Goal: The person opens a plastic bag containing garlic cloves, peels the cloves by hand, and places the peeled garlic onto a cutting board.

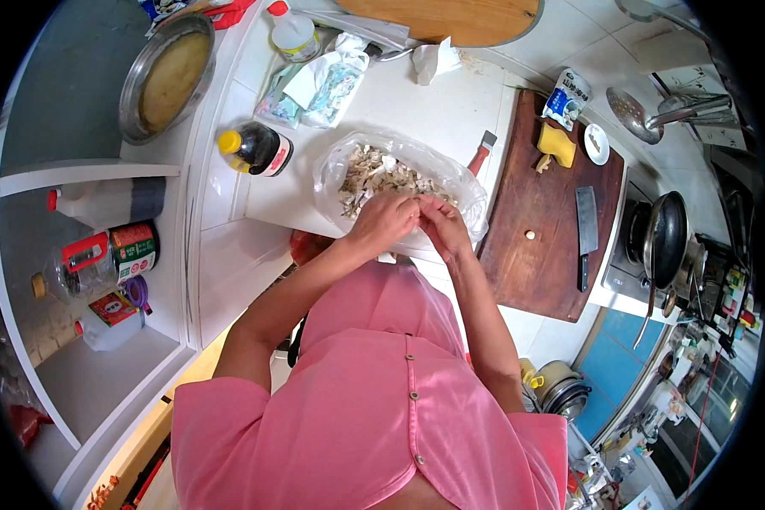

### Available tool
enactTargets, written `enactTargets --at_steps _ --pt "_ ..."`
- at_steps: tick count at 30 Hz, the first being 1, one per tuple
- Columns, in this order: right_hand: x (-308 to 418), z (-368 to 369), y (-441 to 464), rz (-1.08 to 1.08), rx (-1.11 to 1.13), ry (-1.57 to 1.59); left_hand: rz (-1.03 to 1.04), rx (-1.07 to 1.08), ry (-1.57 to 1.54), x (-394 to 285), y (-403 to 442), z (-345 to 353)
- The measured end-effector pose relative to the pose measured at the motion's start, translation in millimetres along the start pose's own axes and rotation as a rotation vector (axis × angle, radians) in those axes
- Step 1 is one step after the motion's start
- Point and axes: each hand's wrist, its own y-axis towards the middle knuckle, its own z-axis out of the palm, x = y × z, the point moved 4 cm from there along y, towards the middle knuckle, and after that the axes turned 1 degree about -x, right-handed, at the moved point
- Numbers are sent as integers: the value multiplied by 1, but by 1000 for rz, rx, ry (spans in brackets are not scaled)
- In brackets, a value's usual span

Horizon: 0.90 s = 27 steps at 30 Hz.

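Observation:
A clear plastic bag (pixel 327 174) lies open on the white counter, with many small pale and brown pieces (pixel 381 170) in it that look like mushrooms. Over its near edge my left hand (pixel 386 219) and my right hand (pixel 442 223) meet, fingertips together. Both hands have their fingers pinched. Whatever is between them is too small to make out. Just right of the bag lies a scraper with a red handle (pixel 479 160).
To the right, a wooden board (pixel 540 238) carries a cleaver (pixel 586 225), a yellow cloth (pixel 556 144) and a small white dish (pixel 596 143). A dark sauce bottle (pixel 259 149) stands left of the bag, and a wok (pixel 669 238) sits on the stove.

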Motion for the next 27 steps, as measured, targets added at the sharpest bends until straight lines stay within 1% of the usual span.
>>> enactTargets --at_steps 1,4,7,10,13,16,19,22,23,26,27 --pt "-1 0 1 -29 -49 44 -9 0 -11 -1 -3 1" --pt "-9 -18 13 -150 -151 109 -55 89 -9 15 -23 18" --pt "-5 -25 13 -161 -226 113 -139 111 -15 24 -40 16" --pt "0 -21 9 -130 -232 -12 -237 253 96 45 -52 9" --pt "-3 -19 6 -132 -201 -21 -337 97 217 54 -47 -17" --pt "-9 -19 4 -126 -186 -68 -487 -134 244 65 -43 -44" --pt "-12 -16 0 -107 -181 -57 -557 -189 300 82 -33 -62" --pt "-15 -16 0 -110 -185 -50 -537 -239 342 92 -19 -70" --pt "-15 -15 0 -113 -187 -45 -545 -194 404 103 -16 -66" --pt "-15 -11 -2 -119 -186 -33 -441 -196 449 117 -4 -57" --pt "-14 -9 -3 -119 -182 -32 -455 -146 477 123 0 -53"
